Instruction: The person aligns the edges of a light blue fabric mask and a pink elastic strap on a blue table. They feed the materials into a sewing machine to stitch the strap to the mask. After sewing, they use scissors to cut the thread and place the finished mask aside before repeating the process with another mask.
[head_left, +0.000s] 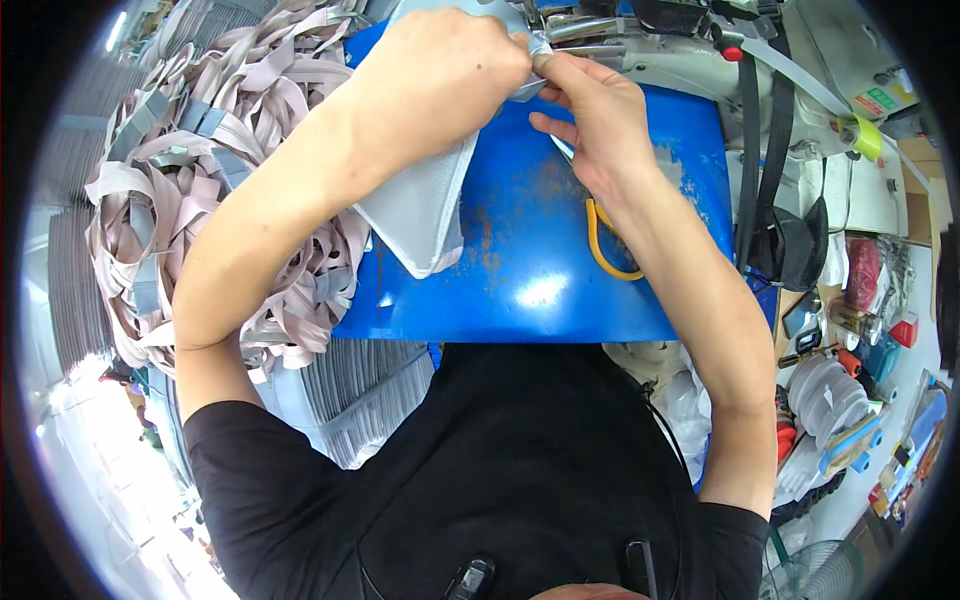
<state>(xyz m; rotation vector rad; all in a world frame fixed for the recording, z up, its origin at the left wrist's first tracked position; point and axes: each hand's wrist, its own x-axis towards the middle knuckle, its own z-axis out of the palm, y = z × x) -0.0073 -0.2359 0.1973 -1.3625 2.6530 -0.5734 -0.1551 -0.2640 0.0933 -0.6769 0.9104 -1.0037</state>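
Heap of grey straps (200,190) at left. Left hand (440,75) clenched on grey fabric piece (420,205) over blue counter (540,250). Right hand (590,120) pinching its edge, apparently beside sewing machine (650,45). Risk: fingertips close to needle area; possible misfeed.

Both hands (540,80) on grey fabric (420,215) — blue table (530,250)

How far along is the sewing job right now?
Done: cannot tell; no finished stack shows. In hand: both the left hand and right hand pinch the grey fabric piece at the sewing machine. Left: a big heap of grey strips beside the blue table.
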